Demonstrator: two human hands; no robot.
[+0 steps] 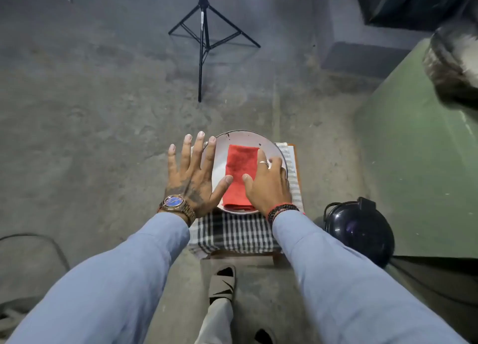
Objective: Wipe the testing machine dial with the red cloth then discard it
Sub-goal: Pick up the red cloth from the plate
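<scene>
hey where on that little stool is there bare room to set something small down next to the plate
The near part of the checked cloth, between the two sleeves and just below the plate, lies bare. A narrow strip shows right of the plate too. The plate is crowded: the red cloth fills its middle, the right hand rests on it, and the left hand spreads over its left rim.

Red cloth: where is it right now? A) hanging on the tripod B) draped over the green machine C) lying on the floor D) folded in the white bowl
D: the red cloth lies folded inside the white bowl, with the right hand on its edge and the left hand spread open beside the bowl.
</scene>
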